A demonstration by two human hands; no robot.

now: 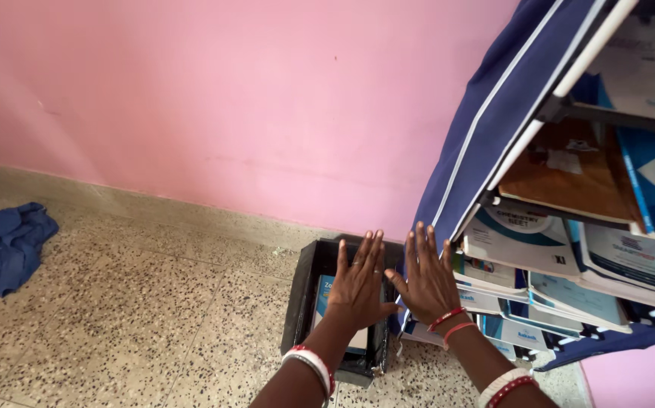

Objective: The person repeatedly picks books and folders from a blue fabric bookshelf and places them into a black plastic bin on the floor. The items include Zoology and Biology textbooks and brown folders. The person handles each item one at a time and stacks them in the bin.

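A pink wall (252, 106) meets a speckled terrazzo floor (138, 317), with a crumpled blue cloth (12, 245) lying far off at nine o'clock. Both forearms come up from six o'clock, bangles at the wrists. The left hand (357, 283) is spread flat, fingers apart and pointing to twelve, palm down over a black open box (301, 291) on the floor; it grips nothing. The right hand (427, 278), just beside it at three o'clock, is likewise open with fingers splayed, held against the lower edge of a blue fabric rack (493, 113). Stacked books (539, 242) crowd the rack's shelves at two to three o'clock. Inside the box, a light blue book (323, 295) lies directly beneath the left hand; whether the palm touches it cannot be told.
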